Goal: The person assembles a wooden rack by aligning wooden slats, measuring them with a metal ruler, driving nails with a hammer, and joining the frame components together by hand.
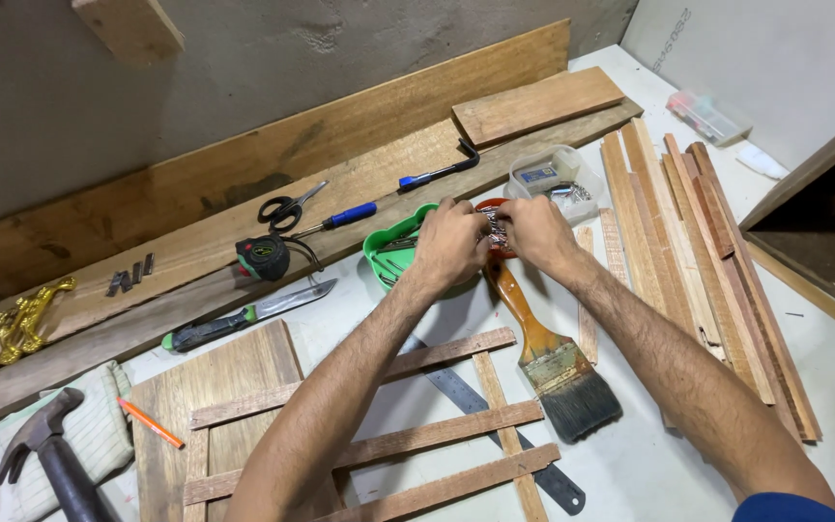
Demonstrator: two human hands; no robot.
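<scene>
above the green tray, left hand and right hand pinch a bundle of small nails, fingers closed. risk: loose pinch lets nails scatter onto paintbrush.

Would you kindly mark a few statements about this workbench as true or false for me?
1. Both hands, the left hand and the right hand, meet over a bunch of small metal nails. True.
2. The paintbrush is held in the right hand. False: it lies on the table, below the hands.
3. A green tray sits just left of the hands. True.
4. The hammer rests on the thin wooden strips. False: it lies at the lower left on a cloth.
5. The scissors lie on a plank. True.
</scene>
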